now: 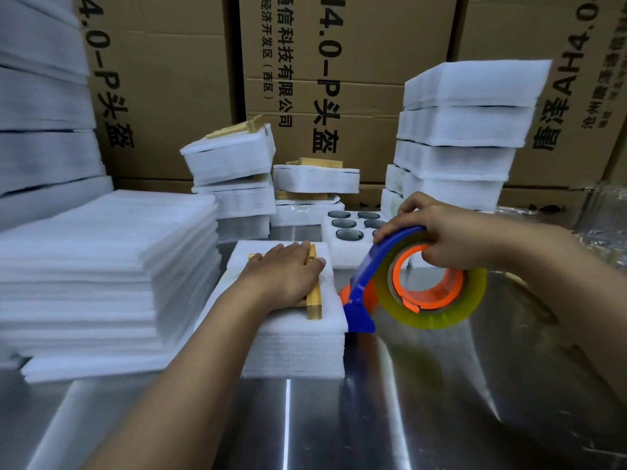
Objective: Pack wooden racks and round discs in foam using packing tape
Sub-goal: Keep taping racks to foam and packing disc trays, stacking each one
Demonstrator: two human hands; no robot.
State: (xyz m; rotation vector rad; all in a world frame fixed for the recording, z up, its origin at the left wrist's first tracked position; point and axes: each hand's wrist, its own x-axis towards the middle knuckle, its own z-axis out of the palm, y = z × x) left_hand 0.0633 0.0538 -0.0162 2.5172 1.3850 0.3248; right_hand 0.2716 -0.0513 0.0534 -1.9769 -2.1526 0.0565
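Left fingers: the fingers (298,248) of the left hand (288,271) lay straight and close together, pressing flat on the wooden rack (314,300).
Right fingers: I saw the right hand (451,232) curled tight round the tape dispenser (368,266), its fingers hooked into the orange core.
Packing tape: the yellowish packing tape (437,320) sat on the dispenser, whose blue nose was at the right edge of the foam block (295,351).
Wooden rack: it lay on top of the foam block, near centre on the table (407,418).
Round discs: I noted dark round discs (349,234) seated in a foam tray (342,257) just beyond the block.
Left: a stack of foam sheets (101,283) stood beside the block.
Far: foam bundles (464,130) were stacked before cardboard boxes (356,62).
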